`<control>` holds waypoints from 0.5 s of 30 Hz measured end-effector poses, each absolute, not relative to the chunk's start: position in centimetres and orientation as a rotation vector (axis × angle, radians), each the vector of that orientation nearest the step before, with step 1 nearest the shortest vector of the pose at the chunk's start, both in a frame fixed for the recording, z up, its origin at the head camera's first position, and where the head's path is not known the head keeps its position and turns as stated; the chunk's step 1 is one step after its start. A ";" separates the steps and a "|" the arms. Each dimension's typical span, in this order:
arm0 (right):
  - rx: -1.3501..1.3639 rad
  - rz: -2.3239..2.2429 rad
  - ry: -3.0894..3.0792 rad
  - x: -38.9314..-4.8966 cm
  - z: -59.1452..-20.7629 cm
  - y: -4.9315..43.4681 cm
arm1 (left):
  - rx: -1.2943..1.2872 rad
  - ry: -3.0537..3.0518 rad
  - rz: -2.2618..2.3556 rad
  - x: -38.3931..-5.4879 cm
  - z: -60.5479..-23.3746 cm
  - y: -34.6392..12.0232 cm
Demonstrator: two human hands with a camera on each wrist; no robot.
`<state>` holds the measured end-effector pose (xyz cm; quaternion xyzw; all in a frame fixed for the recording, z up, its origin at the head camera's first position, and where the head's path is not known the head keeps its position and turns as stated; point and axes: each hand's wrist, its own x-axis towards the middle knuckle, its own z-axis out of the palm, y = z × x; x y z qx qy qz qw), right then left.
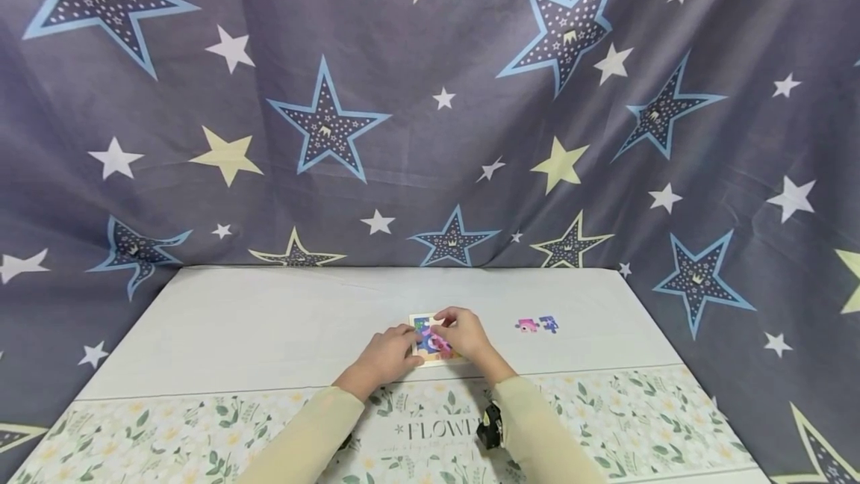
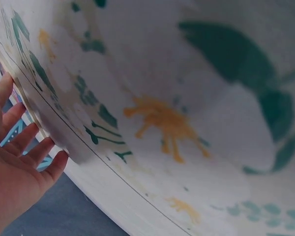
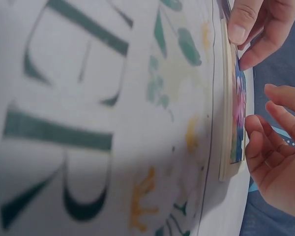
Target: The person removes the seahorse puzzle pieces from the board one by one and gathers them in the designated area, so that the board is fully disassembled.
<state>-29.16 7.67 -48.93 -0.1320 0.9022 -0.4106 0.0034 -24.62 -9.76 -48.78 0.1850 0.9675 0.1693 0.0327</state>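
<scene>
A small jigsaw puzzle with a pale wooden frame lies on the table, its picture blue, pink and orange. My left hand holds it at the left side, thumb by the near edge and fingertips over the picture. The left wrist view shows that hand's fingers spread along the frame's side. Over the far right part of the puzzle is my right hand, fingers bent and tips right at the picture. I cannot tell whether a piece is between them. A white gap shows at the puzzle's far edge.
To the right of the puzzle lie a loose pink piece and a loose blue piece. A flower-printed band crosses the near part of the white tabletop. Behind hangs a grey curtain with stars.
</scene>
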 end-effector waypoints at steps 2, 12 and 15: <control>-0.413 -1.282 2.829 -29.2 -49.0 7.5 | 0.568 2.982 0.521 -24.6 -48.8 -9.8; -0.351 -1.232 2.803 -29.4 -49.4 7.0 | 0.583 2.996 0.530 -24.6 -48.8 -9.8; -0.352 -1.204 2.817 -29.5 -49.4 6.8 | 0.582 2.996 0.531 -24.5 -48.9 -9.8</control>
